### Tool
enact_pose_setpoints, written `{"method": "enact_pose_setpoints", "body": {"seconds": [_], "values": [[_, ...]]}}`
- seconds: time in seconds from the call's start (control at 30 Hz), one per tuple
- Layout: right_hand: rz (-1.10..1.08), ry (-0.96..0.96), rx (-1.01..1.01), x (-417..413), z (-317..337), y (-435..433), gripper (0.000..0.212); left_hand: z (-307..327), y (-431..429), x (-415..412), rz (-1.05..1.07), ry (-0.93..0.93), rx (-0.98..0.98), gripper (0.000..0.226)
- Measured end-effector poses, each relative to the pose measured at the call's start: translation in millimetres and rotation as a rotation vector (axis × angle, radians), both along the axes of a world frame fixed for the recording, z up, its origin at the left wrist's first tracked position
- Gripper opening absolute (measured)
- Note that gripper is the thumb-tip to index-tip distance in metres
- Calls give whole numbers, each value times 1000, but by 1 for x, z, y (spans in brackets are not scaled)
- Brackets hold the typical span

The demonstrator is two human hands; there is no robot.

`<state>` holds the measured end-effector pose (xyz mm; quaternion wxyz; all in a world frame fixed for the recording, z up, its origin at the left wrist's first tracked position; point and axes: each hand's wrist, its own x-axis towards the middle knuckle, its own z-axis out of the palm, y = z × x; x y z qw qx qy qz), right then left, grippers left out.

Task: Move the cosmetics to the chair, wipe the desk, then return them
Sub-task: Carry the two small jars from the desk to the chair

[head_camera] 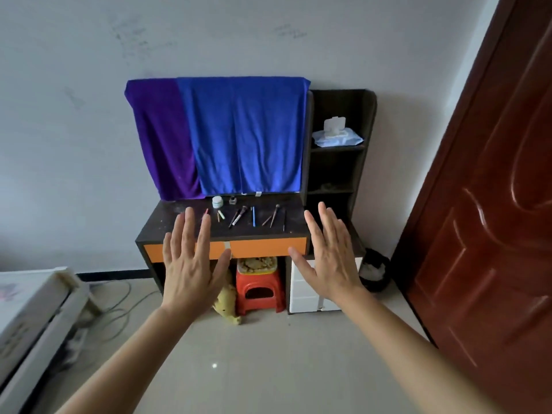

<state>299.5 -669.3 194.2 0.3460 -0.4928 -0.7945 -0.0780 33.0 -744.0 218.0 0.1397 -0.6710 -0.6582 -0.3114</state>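
Both hands are raised, palms out, each grip spread and empty: left hand (pixel 191 264), right hand (pixel 331 261). Far beyond them the cosmetics (pixel 242 215), brushes, pencils and a small jar (pixel 217 202), lie along the dark bench (pixel 179 225). A red stool (pixel 259 289) stands under it.

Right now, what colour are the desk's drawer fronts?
Orange, on the drawer fronts of the dark desk; head view.

Head view; faces down toward desk (pixel 167 231); well back
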Motion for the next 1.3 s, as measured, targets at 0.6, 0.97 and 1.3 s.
{"method": "enact_pose_setpoints", "body": {"seconds": [0.6,0.97,1.3], "values": [[87,-84,-323,-112,-56,412,84,-64,353,-95,216,-83,-419,76],[152,-170,-566,-254,-118,562,85,-139,507,-227,217,-198,-592,81],[77,-215,-855,-335,-173,652,72,-208,644,-290,27,-280,-831,80]]}}
